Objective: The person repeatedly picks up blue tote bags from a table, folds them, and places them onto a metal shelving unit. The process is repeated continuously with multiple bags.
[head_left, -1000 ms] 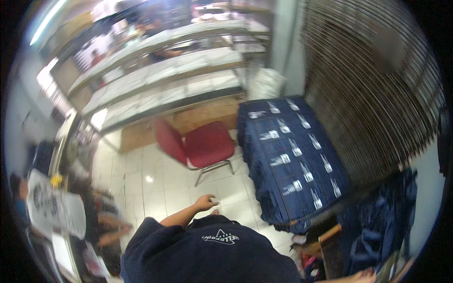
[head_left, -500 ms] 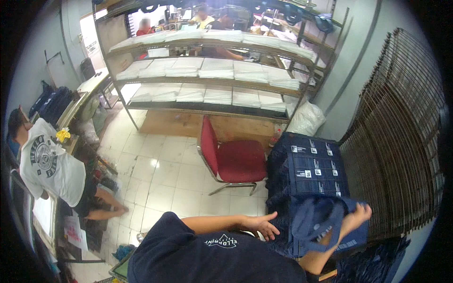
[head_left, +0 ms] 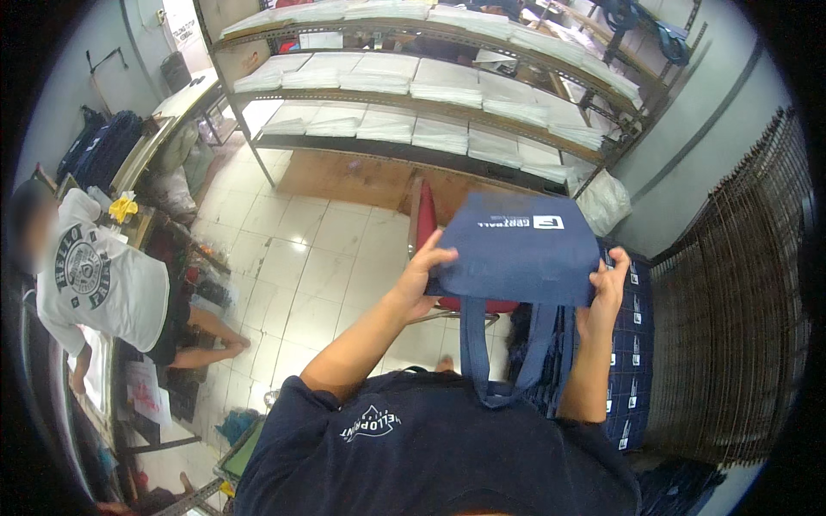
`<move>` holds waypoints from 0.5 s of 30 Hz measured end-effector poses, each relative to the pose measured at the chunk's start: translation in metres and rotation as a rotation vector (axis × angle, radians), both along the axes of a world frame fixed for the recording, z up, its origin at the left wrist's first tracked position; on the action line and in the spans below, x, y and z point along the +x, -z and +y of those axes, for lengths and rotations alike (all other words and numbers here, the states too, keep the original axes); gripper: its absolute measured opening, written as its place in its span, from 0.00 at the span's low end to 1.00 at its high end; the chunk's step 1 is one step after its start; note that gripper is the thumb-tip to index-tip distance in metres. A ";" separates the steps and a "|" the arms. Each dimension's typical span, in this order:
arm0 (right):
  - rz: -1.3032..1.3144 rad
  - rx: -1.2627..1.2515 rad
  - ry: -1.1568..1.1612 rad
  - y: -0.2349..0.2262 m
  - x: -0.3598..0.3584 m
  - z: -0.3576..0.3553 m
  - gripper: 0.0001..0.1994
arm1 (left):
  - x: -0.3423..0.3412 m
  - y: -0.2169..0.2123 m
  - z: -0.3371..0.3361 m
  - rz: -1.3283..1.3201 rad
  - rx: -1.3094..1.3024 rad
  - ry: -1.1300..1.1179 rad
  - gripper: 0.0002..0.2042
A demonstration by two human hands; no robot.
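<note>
A navy tote bag [head_left: 520, 245] with a white print is stretched out in front of my chest. Its two handles [head_left: 508, 361] dangle from the edge nearest me. My left hand [head_left: 423, 268] grips the bag's left side, thumb on top. At the opposite side my right hand [head_left: 605, 288] is closed on the bag too, fingers partly hidden by the cloth. Beyond my right forearm lies a tall pile of matching navy bags [head_left: 632, 370] with small white prints, partly covered by the held bag and my arm.
A red chair [head_left: 422, 215] stands mostly behind the bag. Shelving [head_left: 396, 150] with stacks of white sheets fills the far side. Wire drying racks [head_left: 731, 292] line the right wall. At the left, a person in a white shirt [head_left: 120, 284] leans over a worktable.
The bag has moved from the pile at the right to the front of my chest. My left hand, open and empty before, now grips it. My view has turned as well.
</note>
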State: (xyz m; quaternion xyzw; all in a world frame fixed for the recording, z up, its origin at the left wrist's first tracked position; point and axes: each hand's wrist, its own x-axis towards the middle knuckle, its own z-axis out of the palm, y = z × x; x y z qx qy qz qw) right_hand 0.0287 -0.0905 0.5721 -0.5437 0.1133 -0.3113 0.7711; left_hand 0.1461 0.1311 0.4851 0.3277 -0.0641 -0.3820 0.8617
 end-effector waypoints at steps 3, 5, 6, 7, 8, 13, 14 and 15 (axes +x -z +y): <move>0.535 -0.073 -0.001 0.061 0.000 -0.025 0.27 | 0.027 0.043 -0.009 -0.230 0.300 -0.077 0.46; 0.827 -0.074 -0.113 0.146 0.008 -0.052 0.29 | 0.042 0.098 -0.027 -0.222 0.570 -0.071 0.35; 0.936 -0.045 -0.130 0.173 0.015 -0.059 0.26 | 0.049 0.112 -0.032 -0.246 0.676 -0.012 0.31; 0.863 -0.103 -0.168 0.185 0.025 -0.063 0.20 | 0.065 0.120 -0.039 -0.284 0.770 0.037 0.28; 0.839 -0.162 -0.181 0.193 0.034 -0.073 0.17 | 0.073 0.135 -0.049 -0.358 0.807 -0.047 0.23; 0.591 -0.286 -0.123 0.162 0.110 -0.116 0.12 | 0.136 0.075 -0.094 -0.594 0.626 -0.071 0.22; 0.617 -0.267 -0.120 0.133 0.126 -0.119 0.14 | 0.148 0.046 -0.101 -0.611 0.563 -0.086 0.23; 0.499 -0.351 -0.102 0.120 0.144 -0.133 0.14 | 0.157 0.013 -0.109 -0.627 0.498 -0.093 0.23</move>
